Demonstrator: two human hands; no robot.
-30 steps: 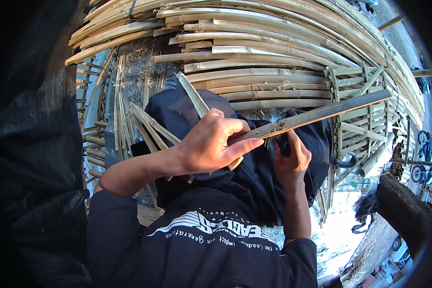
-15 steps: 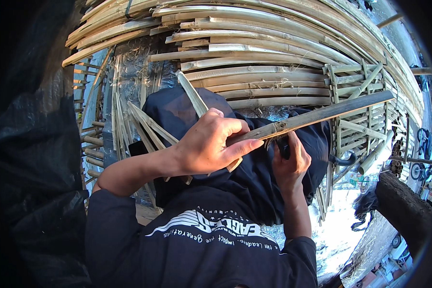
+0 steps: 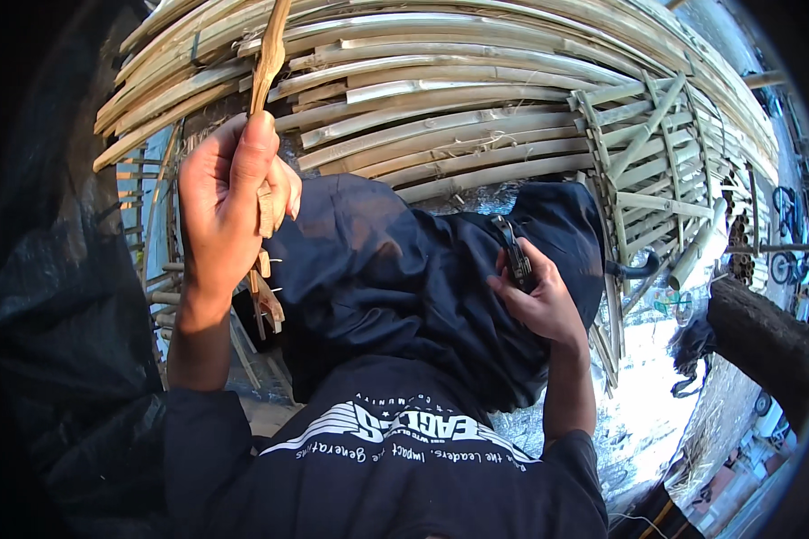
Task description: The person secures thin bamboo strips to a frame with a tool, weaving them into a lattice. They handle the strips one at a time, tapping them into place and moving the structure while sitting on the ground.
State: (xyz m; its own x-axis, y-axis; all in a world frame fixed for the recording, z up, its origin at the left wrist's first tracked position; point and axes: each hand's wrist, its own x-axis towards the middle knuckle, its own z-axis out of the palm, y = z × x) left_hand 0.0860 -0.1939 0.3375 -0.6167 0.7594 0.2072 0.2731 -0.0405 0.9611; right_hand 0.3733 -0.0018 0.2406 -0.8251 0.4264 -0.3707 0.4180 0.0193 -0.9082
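Observation:
My left hand (image 3: 229, 198) is raised at the left, closed around a narrow strip of split bamboo (image 3: 268, 67). The strip stands nearly upright, its thick knot above my thumb and its lower end poking out under the fingers. Over my right thigh, my right hand (image 3: 545, 301) grips a black-handled hand tool (image 3: 516, 258) with a small metal end pointing up and away; its exact kind is unclear. Dark cloth (image 3: 386, 260) covers my lap. Several short bamboo pieces (image 3: 265, 310) lean beside my left thigh, partly behind my left wrist.
Long split bamboo lengths (image 3: 458, 135) lie stacked across the far side. A bamboo lattice frame (image 3: 661, 166) rests at the right, above a dark log (image 3: 760, 328). Black sheeting (image 3: 72, 287) hangs along the left. Shiny silver sheeting (image 3: 634, 431) covers the ground at right.
My left hand has swung left and up, turning the bamboo strip from lying across my lap to nearly upright. My right hand has come away from the strip, still gripping the tool.

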